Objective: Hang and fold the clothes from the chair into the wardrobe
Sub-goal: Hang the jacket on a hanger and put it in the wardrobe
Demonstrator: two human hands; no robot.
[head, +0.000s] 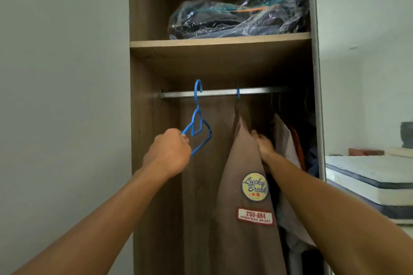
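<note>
An open wooden wardrobe (pixel 154 185) fills the middle, with a metal rail (pixel 219 92) under its shelf. My left hand (pixel 168 154) grips the lower bar of an empty blue hanger (pixel 197 121), whose hook sits in front of the rail near its left end. A brown shirt (pixel 240 207) with a round yellow patch and a red number patch hangs from another blue hanger hook (pixel 238 92) on the rail. My right hand (pixel 263 145) holds the shirt's right shoulder edge. More hanging clothes (pixel 288 140) are packed to the right.
A clear plastic bag of dark clothes (pixel 241 18) lies on the upper shelf (pixel 219 42). A mattress (pixel 371 174) stands at the right beyond the wardrobe side. A pale wall (pixel 62 73) is on the left.
</note>
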